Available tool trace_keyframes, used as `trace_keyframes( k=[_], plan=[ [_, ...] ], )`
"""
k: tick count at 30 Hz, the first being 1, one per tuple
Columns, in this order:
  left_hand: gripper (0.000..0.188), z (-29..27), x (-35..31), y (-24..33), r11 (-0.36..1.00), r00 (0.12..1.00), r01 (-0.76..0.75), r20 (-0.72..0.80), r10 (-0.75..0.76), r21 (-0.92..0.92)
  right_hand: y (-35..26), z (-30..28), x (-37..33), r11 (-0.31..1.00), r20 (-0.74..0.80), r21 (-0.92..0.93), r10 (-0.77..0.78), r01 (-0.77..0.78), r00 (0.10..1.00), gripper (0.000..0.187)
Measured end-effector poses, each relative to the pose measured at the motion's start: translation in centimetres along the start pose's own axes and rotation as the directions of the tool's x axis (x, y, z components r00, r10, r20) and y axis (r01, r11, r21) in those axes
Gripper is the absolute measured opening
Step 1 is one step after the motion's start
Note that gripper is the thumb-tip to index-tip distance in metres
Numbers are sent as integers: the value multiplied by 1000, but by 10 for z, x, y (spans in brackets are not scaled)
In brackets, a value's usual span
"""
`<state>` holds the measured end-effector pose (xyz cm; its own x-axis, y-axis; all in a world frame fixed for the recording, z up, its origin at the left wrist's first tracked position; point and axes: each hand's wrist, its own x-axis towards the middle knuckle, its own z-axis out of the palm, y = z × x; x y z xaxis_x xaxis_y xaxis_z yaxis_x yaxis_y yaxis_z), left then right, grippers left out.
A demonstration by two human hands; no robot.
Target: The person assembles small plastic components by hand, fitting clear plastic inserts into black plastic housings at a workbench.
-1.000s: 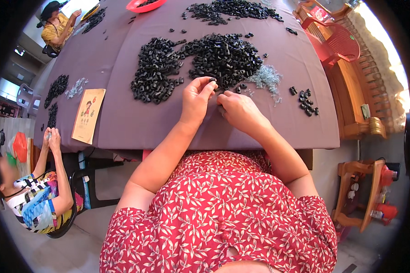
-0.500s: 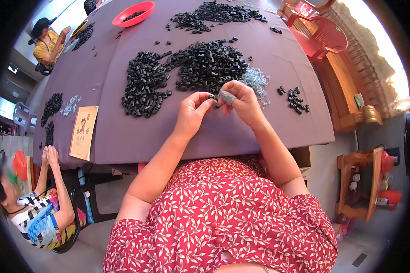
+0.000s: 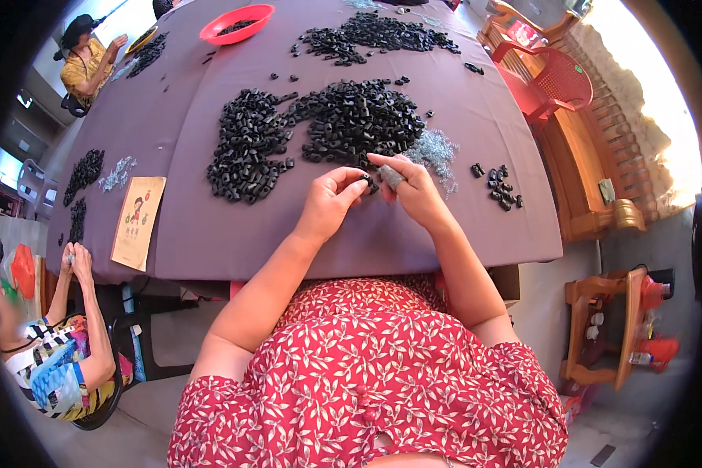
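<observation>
My left hand (image 3: 325,204) pinches a small black plastic part (image 3: 371,185) between thumb and fingertips, above the table's near edge. Close against it is my right hand (image 3: 420,196), curled, with a grey wrap (image 3: 391,177) on one digit and one finger reaching over the part. What lies inside the right hand's grip is hidden. Just beyond both hands spreads a large heap of similar black parts (image 3: 359,117), joined on the left by another heap (image 3: 249,144). Small shiny silvery pieces (image 3: 435,152) lie in a loose pile beside my right hand.
A purple-grey cloth covers the table (image 3: 187,210). Several black parts (image 3: 503,187) lie apart on the right. A booklet (image 3: 138,222) rests at the left edge; a red bowl (image 3: 237,25) stands farther back. Two people work along the left side. A red chair (image 3: 546,78) stands at the right.
My right hand has shifted slightly down, and one of its fingers now stretches leftward over the black part. My left hand stays nearly in place. The whole view has shifted a little.
</observation>
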<state>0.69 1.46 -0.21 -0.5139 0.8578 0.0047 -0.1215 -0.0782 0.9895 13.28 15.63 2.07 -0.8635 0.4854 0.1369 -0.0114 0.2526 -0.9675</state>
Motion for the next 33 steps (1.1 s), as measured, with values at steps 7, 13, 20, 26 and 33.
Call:
trace_keyframes(
  k=[7,13,20,26,33],
  plan=[
    [17,3,0,1,1000,1000,-19,-17,19,-6,-4,1,0,952,12,299,66,-66,998,36],
    [17,3,-1,3,1000,1000,0,-5,0,-1,8,-11,4,952,-22,301,66,-56,998,21],
    [17,2,-1,2,1000,1000,-11,16,11,-19,2,-9,2,939,59,331,78,-93,995,25],
    [19,1,0,-2,1000,999,-21,29,20,10,2,-11,2,938,72,334,73,-93,995,28],
    [19,1,-1,5,1000,1000,-16,24,16,14,3,-10,2,943,60,325,59,-76,996,27]
  ],
)
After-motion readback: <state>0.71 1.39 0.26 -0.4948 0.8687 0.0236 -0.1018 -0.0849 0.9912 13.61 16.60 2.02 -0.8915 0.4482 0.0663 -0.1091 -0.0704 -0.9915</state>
